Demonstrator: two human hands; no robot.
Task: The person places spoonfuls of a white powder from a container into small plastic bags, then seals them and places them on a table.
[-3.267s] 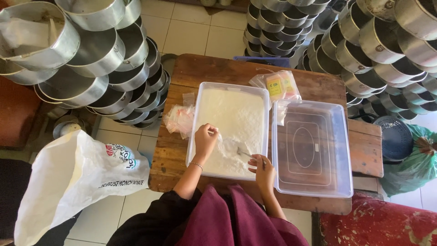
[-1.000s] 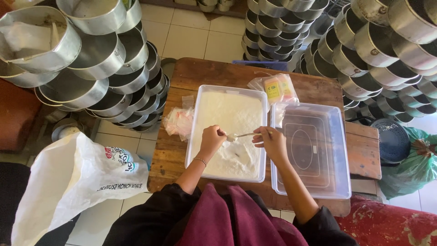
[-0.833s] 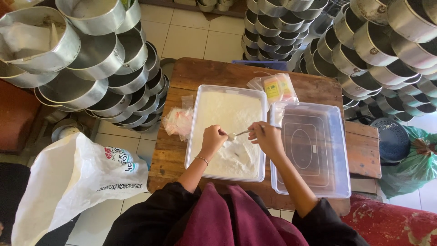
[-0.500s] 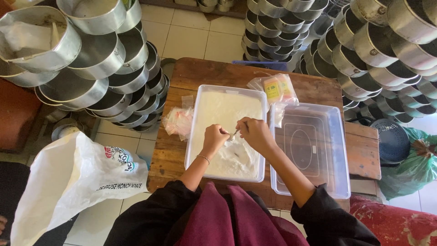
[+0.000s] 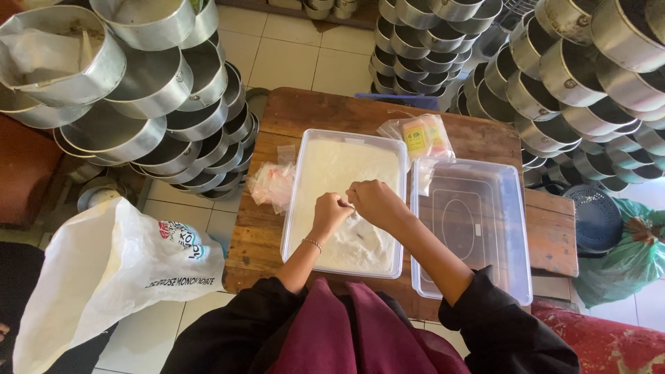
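White powder (image 5: 343, 173) mid-frame could spill over the tub (image 5: 294, 201); my left hand (image 5: 329, 213) and right hand (image 5: 374, 201) meet, fingers curled, grip unclear.

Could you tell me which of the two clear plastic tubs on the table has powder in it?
The left clear plastic tub, under both hands, holds white powder; the right clear tub beside it is empty.

white sack (image 5: 104, 277) on floor; yellow-pink packets (image 5: 424, 135) on table.

Tiled floor (image 5: 291, 59), wooden table (image 5: 360, 114), perhaps daylight
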